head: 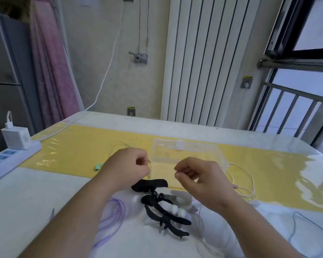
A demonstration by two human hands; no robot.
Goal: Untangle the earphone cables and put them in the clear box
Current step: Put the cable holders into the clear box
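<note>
Far left, table edge: white power strip [9, 161] with a white charger [16, 137] plugged into it.

Purple cable [113, 218]: thin, in loose loops on the white table [54, 185], under and just beside the left forearm. No hand touches it.

Green earphone cable [123, 146]: very thin, mint-coloured. It arcs over the yellow mat [73, 151] behind the left hand, and one mint earbud lies on the mat just left of the wrist.

Left hand [127, 166]: fingers curled, thumb and forefinger pinching the green cable's end. A small metal tip pokes out toward the box.

Clear box [209, 151]: transparent, lid off, standing on the mat beyond the gap between the two hands. Both hands sit close to its near wall.

Black and white object [164, 211]: lies on the table below the hands.

Right hand [199, 177]: fingers curled in toward the thumb, narrow. Whether a strand lies in that pinch cannot be told, too fine to see.

Pink-white cable [244, 180]: loops on the mat just right of the right hand, apart from it.

Pale blue cable [306, 226]: slack curve on the table, far right, well apart from both hands
</note>
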